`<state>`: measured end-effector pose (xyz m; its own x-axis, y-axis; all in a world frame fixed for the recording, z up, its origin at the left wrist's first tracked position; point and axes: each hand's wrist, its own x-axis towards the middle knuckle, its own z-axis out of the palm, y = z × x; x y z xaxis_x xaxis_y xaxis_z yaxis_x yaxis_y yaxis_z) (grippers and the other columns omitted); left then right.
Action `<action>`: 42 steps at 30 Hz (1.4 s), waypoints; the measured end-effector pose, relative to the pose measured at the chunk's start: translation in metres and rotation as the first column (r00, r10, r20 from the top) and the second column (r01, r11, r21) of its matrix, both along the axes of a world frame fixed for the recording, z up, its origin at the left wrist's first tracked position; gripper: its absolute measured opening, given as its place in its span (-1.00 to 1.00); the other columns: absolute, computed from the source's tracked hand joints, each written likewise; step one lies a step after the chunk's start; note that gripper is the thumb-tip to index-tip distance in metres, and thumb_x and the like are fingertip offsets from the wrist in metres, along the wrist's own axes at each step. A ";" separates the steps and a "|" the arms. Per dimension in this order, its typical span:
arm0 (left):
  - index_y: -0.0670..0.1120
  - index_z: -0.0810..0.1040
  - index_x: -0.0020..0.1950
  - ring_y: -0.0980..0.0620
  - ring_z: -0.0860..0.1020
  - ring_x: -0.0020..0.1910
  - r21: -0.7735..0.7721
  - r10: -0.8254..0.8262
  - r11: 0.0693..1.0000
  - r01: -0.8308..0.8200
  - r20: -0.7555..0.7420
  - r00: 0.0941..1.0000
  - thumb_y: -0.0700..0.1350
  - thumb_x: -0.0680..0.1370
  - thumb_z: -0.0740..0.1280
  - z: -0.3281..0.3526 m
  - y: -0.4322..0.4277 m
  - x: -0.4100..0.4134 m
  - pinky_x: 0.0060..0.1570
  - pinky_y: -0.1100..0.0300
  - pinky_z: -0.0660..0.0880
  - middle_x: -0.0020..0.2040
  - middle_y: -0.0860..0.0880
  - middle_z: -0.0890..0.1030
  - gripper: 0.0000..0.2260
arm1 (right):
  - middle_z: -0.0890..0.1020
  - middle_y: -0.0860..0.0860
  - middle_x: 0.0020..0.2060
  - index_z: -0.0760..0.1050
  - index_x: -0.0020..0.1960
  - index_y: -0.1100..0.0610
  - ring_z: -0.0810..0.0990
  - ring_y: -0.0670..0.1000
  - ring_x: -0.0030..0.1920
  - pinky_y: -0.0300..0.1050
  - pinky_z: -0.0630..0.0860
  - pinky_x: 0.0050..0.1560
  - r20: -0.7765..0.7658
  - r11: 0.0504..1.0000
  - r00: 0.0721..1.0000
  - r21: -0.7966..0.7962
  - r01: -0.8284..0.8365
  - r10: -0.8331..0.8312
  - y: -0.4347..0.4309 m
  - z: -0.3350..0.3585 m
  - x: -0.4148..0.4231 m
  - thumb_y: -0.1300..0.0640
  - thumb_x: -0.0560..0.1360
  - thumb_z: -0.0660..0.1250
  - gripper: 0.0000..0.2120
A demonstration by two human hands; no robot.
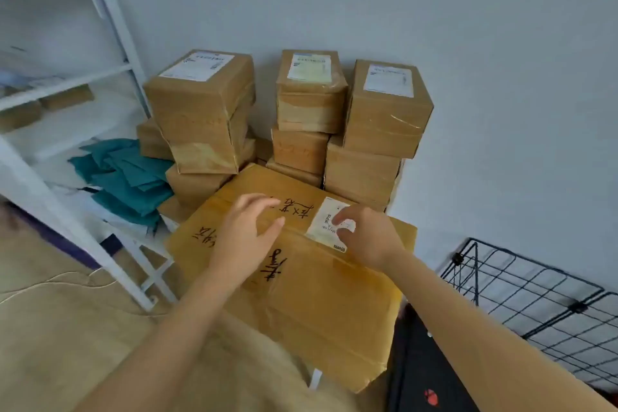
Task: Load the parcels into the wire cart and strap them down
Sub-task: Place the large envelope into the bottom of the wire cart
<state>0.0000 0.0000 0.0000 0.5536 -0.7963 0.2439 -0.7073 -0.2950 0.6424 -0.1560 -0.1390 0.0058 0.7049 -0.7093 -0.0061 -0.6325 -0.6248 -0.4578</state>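
Note:
A large flat cardboard parcel (pixel 311 281) with black handwriting and a white label lies in front of me. Both hands hover just over its far part. My left hand (pixel 245 237) has its fingers spread and relaxed, holding nothing. My right hand (pixel 366 234) is over the white label with fingers loosely curled, also holding nothing. Behind the parcel, several smaller taped cardboard parcels (pixel 312 90) with white labels stand stacked against the wall. The black wire cart (pixel 541 298) stands at the lower right.
A white metal shelf rack (pixel 110 27) stands at the left, with teal folded bags (pixel 130 177) on a low shelf. A thin cord lies on the beige floor (pixel 50 321) at the lower left. A black object sits beside the cart.

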 end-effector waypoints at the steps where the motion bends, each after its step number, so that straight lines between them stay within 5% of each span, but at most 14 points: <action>1: 0.06 0.50 0.26 0.04 0.43 0.20 -0.021 0.062 0.998 -0.062 -0.020 0.998 0.02 0.54 0.31 -0.001 0.001 -0.006 0.18 0.14 0.41 0.28 0.09 0.40 -0.71 | 0.57 -0.01 0.22 0.56 0.18 0.03 0.51 0.05 0.18 -0.11 0.47 0.10 0.001 1.000 1.000 -0.005 -0.029 0.029 -0.005 -0.002 0.001 0.20 0.51 0.26 -0.72; 7: 0.00 0.44 0.33 0.00 0.30 0.36 -0.113 0.444 0.883 -0.456 -0.115 0.888 -0.09 0.48 0.40 -0.013 0.012 -0.030 0.31 0.11 0.26 0.37 -0.03 0.35 -0.57 | 0.51 0.03 0.25 0.50 0.25 0.04 0.40 0.11 0.27 -0.08 0.46 0.08 -0.045 0.990 0.989 0.016 -0.138 0.139 -0.020 -0.014 0.010 0.19 0.51 0.24 -0.67; 13: -0.02 0.11 0.51 -0.09 0.17 0.45 -0.029 0.655 0.665 -0.747 -0.457 0.601 -0.12 0.39 0.51 -0.036 0.022 -0.052 0.42 -0.07 0.19 0.49 -0.11 0.16 -0.18 | 0.33 0.07 0.38 0.39 0.35 0.03 0.25 0.12 0.38 0.01 0.33 0.33 -0.089 0.988 0.985 -0.032 -0.149 0.145 -0.019 -0.020 0.012 0.11 0.55 0.21 -0.63; 18: 0.11 0.03 0.52 -0.14 0.30 0.38 0.182 0.540 0.645 -0.742 -0.795 0.275 0.13 0.28 0.54 -0.060 0.030 -0.054 0.33 -0.22 0.28 0.46 -0.08 0.24 -0.04 | 0.36 0.07 0.34 0.39 0.34 0.01 0.27 0.11 0.36 0.01 0.29 0.34 -0.062 0.994 0.993 -0.049 -0.100 0.097 -0.016 -0.023 0.014 0.05 0.56 0.20 -0.65; 21: 0.06 0.14 0.47 -0.15 0.36 0.29 0.269 0.359 0.719 -0.641 -0.933 0.011 0.15 0.35 0.47 -0.062 0.031 -0.058 0.31 -0.26 0.27 0.29 -0.04 0.41 -0.20 | 0.37 0.06 0.33 0.38 0.34 0.00 0.27 0.10 0.37 0.00 0.24 0.36 -0.055 0.996 0.996 -0.046 -0.075 0.073 -0.013 -0.025 0.015 0.03 0.55 0.19 -0.65; 23: 0.03 0.28 0.34 -0.15 0.38 0.25 0.265 0.269 0.798 -0.542 -0.960 -0.073 0.17 0.38 0.42 -0.063 0.031 -0.060 0.22 -0.25 0.33 0.16 -0.06 0.45 -0.38 | 0.35 0.06 0.36 0.37 0.34 0.00 0.25 0.11 0.38 0.01 0.20 0.40 -0.054 0.997 0.997 -0.042 -0.066 0.064 -0.012 -0.027 0.016 0.04 0.55 0.19 -0.64; 28: 0.08 0.39 0.33 -0.08 0.49 0.03 0.215 0.197 0.835 -0.507 -0.976 -0.089 0.20 0.35 0.43 -0.066 0.034 -0.057 -0.16 -0.02 0.45 0.09 -0.08 0.54 -0.41 | 0.32 0.06 0.39 0.34 0.36 -0.01 0.23 0.12 0.41 0.04 0.14 0.45 -0.084 0.998 0.995 -0.038 -0.056 0.052 -0.008 -0.026 0.017 0.03 0.56 0.16 -0.63; 33: 0.04 0.40 0.31 -0.06 0.50 -0.10 0.210 0.218 0.850 -0.483 -0.975 -0.039 0.25 0.34 0.42 -0.070 0.039 -0.052 -0.20 0.02 0.47 -0.09 -0.04 0.51 -0.39 | 0.31 0.07 0.40 0.32 0.38 -0.01 0.23 0.11 0.42 0.04 0.14 0.45 -0.090 0.998 0.995 -0.044 -0.046 0.042 -0.006 -0.025 0.016 0.01 0.56 0.17 -0.61; 42: 0.13 0.34 0.35 -0.09 0.49 0.18 0.178 0.198 0.883 -0.435 -0.980 -0.001 0.29 0.22 0.44 -0.073 0.058 -0.054 -0.01 -0.10 0.50 0.19 -0.08 0.53 -0.25 | 0.25 0.10 0.46 0.17 0.48 0.00 0.19 0.14 0.46 0.09 0.13 0.47 -0.142 0.995 0.990 -0.094 -0.039 0.026 -0.007 -0.015 0.016 -0.13 0.53 0.23 -0.42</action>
<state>-0.0545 0.0581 -0.0735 0.5651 -0.4896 -0.6640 0.7075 -0.1264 0.6953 -0.1400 -0.1462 -0.0096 0.7247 -0.6879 -0.0396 -0.6648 -0.6829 -0.3028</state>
